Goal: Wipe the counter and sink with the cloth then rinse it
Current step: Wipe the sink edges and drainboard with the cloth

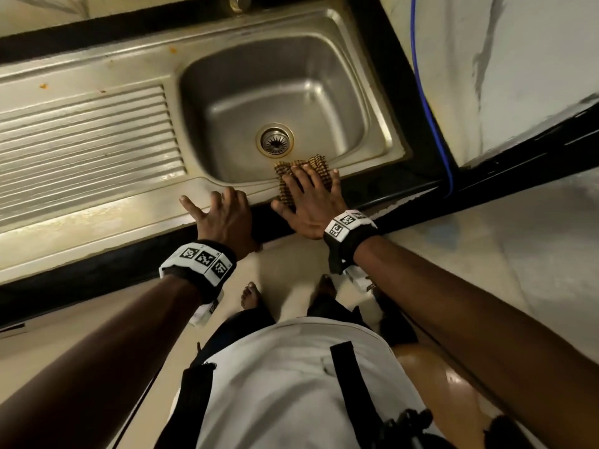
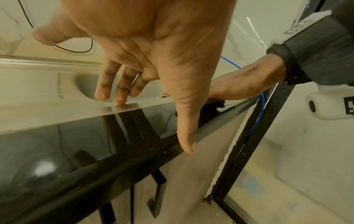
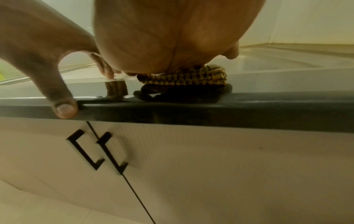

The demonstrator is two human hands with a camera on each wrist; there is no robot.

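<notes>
A yellow-and-brown checked cloth (image 1: 319, 163) lies bunched on the front rim of the steel sink (image 1: 227, 92), just right of the drain (image 1: 275, 140). My right hand (image 1: 308, 196) presses flat on the cloth with straight, spread fingers, thumb out over the black counter edge (image 1: 97, 273). The right wrist view shows the cloth (image 3: 187, 75) squashed under my palm (image 3: 162, 37). My left hand (image 1: 223, 212) rests beside it on the rim, fingers spread, holding nothing. In the left wrist view its fingertips (image 2: 119, 101) touch the steel rim.
A ribbed drainboard (image 1: 84, 131) spreads left of the basin, with orange specks (image 1: 43, 86) on the back rim. The tap base (image 1: 240, 0) stands behind the basin. A blue hose (image 1: 431, 124) runs down the right wall. Cabinet doors with black handles (image 3: 95, 150) sit below the counter.
</notes>
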